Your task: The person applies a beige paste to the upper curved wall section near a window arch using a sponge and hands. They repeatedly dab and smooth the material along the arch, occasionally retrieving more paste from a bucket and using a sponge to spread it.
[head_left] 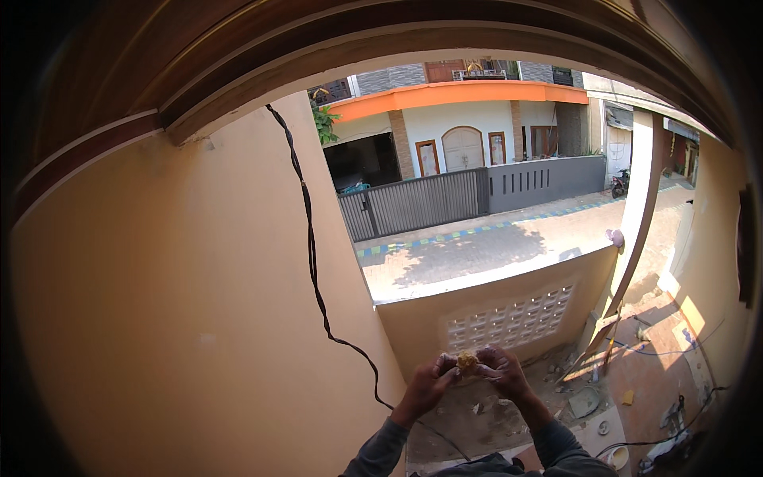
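Note:
Out in front of me, both hands meet around a small yellowish-brown lump [466,360], rough-edged and crumpled; its exact kind I cannot make out. My left hand [442,372] pinches its left side, thumb and fingers pressed together. On the other side, my right hand [494,366] grips it the same way. Whitish dust or paste marks the fingers of both. Grey sleeves cover the forearms. Behind the hands stands a low wall with a patterned vent block panel [513,318].
A twisted black cable [311,254] hangs down the orange-beige wall [175,302] on my left. Below right, the littered floor holds a yellow piece [628,397], a round pan-like thing [584,402], a pale cup [617,456] and more cable. A leaning post [636,230] stands right.

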Demonstrator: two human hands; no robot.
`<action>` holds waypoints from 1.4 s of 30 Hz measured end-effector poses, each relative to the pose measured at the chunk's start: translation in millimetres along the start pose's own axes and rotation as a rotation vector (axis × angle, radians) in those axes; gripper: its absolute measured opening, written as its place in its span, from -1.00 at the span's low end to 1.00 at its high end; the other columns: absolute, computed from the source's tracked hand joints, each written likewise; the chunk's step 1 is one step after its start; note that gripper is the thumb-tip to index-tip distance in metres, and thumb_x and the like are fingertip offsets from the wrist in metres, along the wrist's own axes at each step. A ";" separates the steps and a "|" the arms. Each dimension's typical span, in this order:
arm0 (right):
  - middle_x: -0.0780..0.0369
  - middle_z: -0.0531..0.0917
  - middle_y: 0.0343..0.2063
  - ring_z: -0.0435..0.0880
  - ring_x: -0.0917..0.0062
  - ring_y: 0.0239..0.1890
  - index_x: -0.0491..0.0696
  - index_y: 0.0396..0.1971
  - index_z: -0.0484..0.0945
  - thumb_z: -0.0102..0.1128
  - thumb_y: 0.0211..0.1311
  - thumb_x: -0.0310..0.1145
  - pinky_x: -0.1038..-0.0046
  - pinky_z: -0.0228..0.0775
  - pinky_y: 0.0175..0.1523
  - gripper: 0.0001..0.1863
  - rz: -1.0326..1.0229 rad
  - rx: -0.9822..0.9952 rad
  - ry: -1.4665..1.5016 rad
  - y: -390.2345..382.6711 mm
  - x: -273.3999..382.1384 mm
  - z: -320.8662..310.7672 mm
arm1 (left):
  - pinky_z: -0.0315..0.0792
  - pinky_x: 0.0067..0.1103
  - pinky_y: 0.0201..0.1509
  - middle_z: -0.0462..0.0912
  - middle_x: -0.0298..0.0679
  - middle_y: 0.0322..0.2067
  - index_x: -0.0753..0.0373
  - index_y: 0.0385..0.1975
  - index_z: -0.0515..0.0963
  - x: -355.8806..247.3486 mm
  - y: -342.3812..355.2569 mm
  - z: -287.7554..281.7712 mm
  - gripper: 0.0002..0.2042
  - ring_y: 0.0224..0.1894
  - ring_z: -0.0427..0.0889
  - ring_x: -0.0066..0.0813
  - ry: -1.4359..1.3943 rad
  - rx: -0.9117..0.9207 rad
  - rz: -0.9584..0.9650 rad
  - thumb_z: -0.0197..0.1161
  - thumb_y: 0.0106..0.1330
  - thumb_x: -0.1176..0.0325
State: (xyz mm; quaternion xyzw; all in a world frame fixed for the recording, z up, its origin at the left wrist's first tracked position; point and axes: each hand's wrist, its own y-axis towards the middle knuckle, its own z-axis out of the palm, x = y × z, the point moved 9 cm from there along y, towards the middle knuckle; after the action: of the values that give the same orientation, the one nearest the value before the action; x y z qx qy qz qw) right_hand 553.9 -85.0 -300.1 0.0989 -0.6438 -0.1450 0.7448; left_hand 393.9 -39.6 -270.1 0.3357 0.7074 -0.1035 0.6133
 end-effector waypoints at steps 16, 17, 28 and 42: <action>0.15 0.69 -0.14 0.75 0.41 -0.13 -0.08 -0.04 0.54 0.38 0.34 -0.40 0.36 0.58 -0.05 -0.73 -1.346 -0.167 -1.229 144.9 431.3 112.1 | 0.64 -0.47 -0.36 0.61 -0.18 0.08 0.19 -0.06 0.58 -245.0 -52.5 -353.9 -0.78 -0.31 0.74 -0.33 1.546 -0.923 0.645 0.27 0.33 0.56; 0.13 0.69 -0.13 0.75 0.38 -0.13 -0.08 0.01 0.53 0.37 0.36 -0.36 0.36 0.59 -0.02 -0.70 -1.432 -0.246 -1.435 150.2 447.1 123.8 | 0.64 -0.45 -0.35 0.60 -0.19 0.10 0.19 -0.06 0.58 -238.2 -40.5 -368.3 -0.75 -0.33 0.74 -0.32 1.609 -0.907 0.611 0.28 0.30 0.59; 0.15 0.51 -0.33 0.59 0.28 -0.29 -0.08 -0.24 0.45 0.43 0.17 -0.52 0.32 0.52 -0.22 -0.72 -1.914 -0.275 -1.747 218.3 479.0 233.2 | 0.68 -0.39 -0.07 0.33 -0.16 0.38 0.19 0.13 0.49 -207.4 -30.6 -397.7 -0.63 0.07 0.68 -0.21 1.919 -0.968 0.459 0.28 0.32 0.48; 0.18 0.73 -0.01 0.74 0.48 0.06 -0.07 0.11 0.57 0.41 0.32 -0.40 0.42 0.59 0.15 -0.61 -1.363 -0.321 -1.458 278.8 532.5 132.8 | 0.67 -0.40 0.09 0.38 -0.14 0.39 0.19 0.12 0.51 -192.5 -25.9 -409.6 -0.64 0.21 0.63 -0.16 1.864 -1.030 0.507 0.27 0.33 0.54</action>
State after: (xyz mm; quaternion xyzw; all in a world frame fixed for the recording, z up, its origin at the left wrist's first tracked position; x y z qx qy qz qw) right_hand 516.2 -1.0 308.5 0.2317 -0.7210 -0.6495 -0.0671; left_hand 55.7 102.6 -3.9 0.1212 0.7626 0.6287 -0.0923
